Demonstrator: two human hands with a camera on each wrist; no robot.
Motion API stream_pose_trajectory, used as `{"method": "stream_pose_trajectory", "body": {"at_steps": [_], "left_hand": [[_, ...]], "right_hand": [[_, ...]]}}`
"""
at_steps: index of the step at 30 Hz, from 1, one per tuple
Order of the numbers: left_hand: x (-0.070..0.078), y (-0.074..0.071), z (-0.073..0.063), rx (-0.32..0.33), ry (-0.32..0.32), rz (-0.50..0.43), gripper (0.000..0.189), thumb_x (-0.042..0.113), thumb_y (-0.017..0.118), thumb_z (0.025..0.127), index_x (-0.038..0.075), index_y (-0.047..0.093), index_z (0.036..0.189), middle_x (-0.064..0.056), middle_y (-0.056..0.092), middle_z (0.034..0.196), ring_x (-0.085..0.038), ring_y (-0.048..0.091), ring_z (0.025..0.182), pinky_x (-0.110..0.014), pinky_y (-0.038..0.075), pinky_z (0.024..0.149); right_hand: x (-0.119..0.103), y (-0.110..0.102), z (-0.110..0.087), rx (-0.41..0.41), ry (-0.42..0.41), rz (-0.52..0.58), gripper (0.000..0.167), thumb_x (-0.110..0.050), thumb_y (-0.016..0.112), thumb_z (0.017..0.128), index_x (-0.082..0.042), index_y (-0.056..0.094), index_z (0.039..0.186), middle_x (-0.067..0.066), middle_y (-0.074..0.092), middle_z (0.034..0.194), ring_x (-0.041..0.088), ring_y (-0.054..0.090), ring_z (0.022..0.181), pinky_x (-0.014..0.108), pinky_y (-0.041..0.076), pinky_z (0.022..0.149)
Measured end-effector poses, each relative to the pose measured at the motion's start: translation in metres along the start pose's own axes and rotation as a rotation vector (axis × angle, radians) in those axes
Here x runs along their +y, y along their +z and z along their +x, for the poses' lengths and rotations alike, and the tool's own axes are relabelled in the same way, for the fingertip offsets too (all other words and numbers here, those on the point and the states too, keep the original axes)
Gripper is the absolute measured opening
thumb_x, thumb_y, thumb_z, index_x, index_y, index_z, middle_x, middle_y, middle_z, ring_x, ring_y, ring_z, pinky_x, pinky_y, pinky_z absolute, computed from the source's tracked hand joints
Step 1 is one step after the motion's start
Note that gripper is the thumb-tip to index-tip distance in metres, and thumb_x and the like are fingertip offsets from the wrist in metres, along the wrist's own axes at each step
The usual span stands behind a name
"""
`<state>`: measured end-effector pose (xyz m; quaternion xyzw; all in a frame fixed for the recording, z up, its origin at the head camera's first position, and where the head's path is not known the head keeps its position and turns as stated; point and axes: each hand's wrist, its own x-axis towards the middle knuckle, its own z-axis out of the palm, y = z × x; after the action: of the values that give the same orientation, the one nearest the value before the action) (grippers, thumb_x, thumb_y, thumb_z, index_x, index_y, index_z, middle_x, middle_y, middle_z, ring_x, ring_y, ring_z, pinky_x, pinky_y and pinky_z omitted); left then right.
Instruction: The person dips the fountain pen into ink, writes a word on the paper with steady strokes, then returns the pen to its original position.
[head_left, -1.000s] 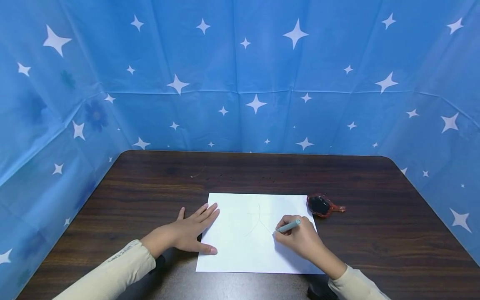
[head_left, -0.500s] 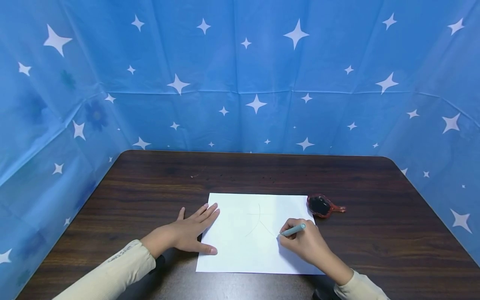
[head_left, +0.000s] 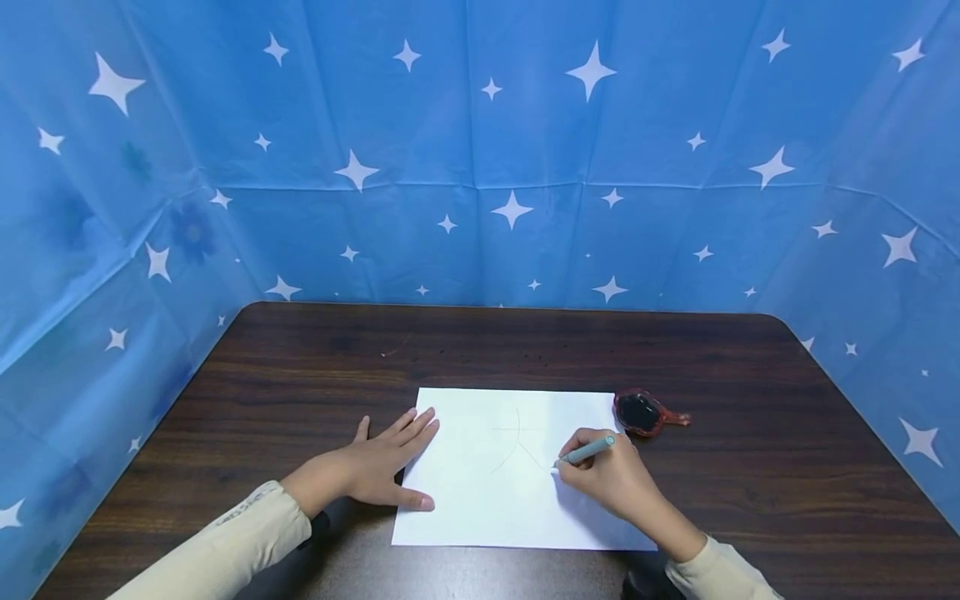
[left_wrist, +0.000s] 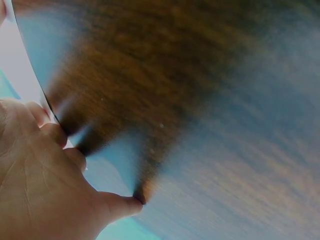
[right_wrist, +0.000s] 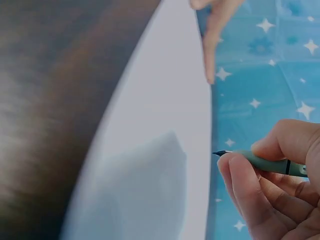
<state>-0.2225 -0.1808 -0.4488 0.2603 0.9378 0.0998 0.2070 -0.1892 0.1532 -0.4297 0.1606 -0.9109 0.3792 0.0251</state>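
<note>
A white sheet of paper (head_left: 472,500) lies on the dark wood table, with thin faint pen lines near its middle. My left hand (head_left: 382,467) rests spread at the paper's left edge, its fingertips and thumb on the sheet. In the left wrist view, the left hand (left_wrist: 40,175) has its fingers extended. A green pen (head_left: 588,450) is pinched in my right hand (head_left: 611,479) over the right half of the paper, tip close to the sheet. The right wrist view shows the dark pointed tip of the pen (right_wrist: 272,164); whether it touches the paper I cannot tell.
A small red-brown dish with a handle and black inside (head_left: 641,412) stands by the paper's upper right corner. The dark wood table (head_left: 300,367) extends around the sheet. A blue curtain with white stars (head_left: 480,150) hangs behind.
My right hand with the pen has shifted slightly right and down from a second ago, and the right-hand slanting line shows more of its length. The left hand has stayed in place.
</note>
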Motion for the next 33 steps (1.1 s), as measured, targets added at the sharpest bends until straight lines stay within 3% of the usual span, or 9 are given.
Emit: {"method": "stream_pose_trajectory", "body": {"at_steps": [7, 19, 26, 33], "left_hand": [[0.008, -0.007, -0.005, -0.016, 0.000, -0.006, 0.107, 0.074, 0.058, 0.077, 0.020, 0.009, 0.156, 0.001, -0.004, 0.162, -0.024, -0.005, 0.148, -0.074, -0.008, 0.103], [0.012, -0.009, -0.007, -0.010, 0.004, -0.017, 0.105, 0.071, 0.059, 0.079, 0.019, 0.010, 0.156, 0.001, -0.003, 0.162, -0.024, -0.005, 0.148, -0.074, -0.008, 0.103], [0.009, -0.007, -0.006, -0.014, 0.016, -0.020, 0.107, 0.073, 0.058, 0.078, 0.018, 0.008, 0.156, 0.000, -0.006, 0.162, -0.024, -0.006, 0.148, -0.074, -0.009, 0.103], [0.008, -0.006, -0.007, -0.008, 0.018, -0.033, 0.107, 0.072, 0.058, 0.078, 0.018, 0.008, 0.156, 0.000, -0.005, 0.162, -0.025, -0.006, 0.148, -0.074, -0.009, 0.102]], "right_hand": [[-0.002, -0.019, 0.013, 0.024, 0.007, 0.067, 0.003, -0.011, 0.071, 0.083, -0.009, 0.069, 0.083, -0.007, 0.062, 0.063, 0.009, 0.052, 0.053, 0.024, 0.041, 0.048], [0.005, -0.050, 0.024, 0.125, 0.070, 0.090, 0.005, -0.008, 0.068, 0.086, -0.006, 0.070, 0.090, 0.002, 0.070, 0.073, 0.012, 0.067, 0.064, 0.026, 0.052, 0.057], [0.019, -0.069, 0.027, 0.166, 0.125, 0.118, 0.012, -0.012, 0.067, 0.088, -0.002, 0.069, 0.094, 0.008, 0.071, 0.076, 0.020, 0.067, 0.064, 0.032, 0.055, 0.057], [0.040, -0.089, 0.024, 0.212, 0.163, 0.135, 0.020, -0.015, 0.066, 0.090, 0.002, 0.067, 0.101, 0.015, 0.072, 0.086, 0.014, 0.070, 0.070, 0.030, 0.058, 0.065]]}}
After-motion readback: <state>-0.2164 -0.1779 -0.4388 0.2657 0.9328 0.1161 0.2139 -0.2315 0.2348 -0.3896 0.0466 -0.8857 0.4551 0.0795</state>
